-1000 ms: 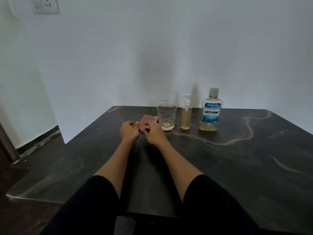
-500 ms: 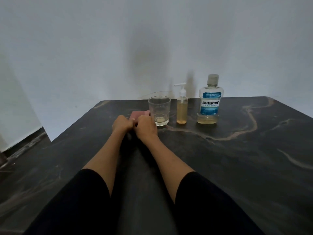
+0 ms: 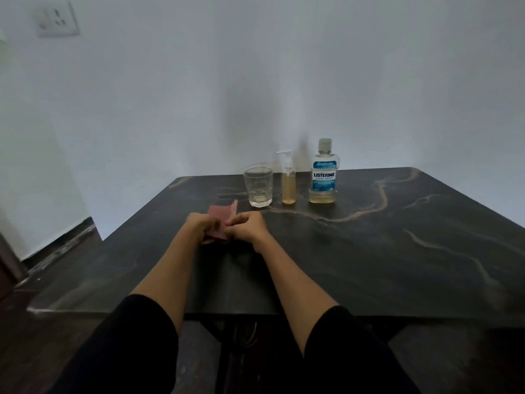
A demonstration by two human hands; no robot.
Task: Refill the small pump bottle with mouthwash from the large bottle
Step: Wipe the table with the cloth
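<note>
Fingers [image 3: 227, 221] of both hands now pinch the cloth [image 3: 223, 214], lifted and bunched since a second ago; bottles at one o'clock stand capped, untouched.

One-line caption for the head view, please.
Both hands, left hand and right hand, hold a pink cloth before glass, pump bottle and mouthwash bottle.

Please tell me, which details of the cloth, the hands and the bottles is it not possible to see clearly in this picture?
Head view:
- Reddish cloth: its near part is hidden by the left hand and right hand.
- Fingertips of both hands: curled into the cloth, hidden.
- Large bottle: small label print too small to read.
- Pump bottle: whether its pump is screwed tight, too small to tell.
</note>
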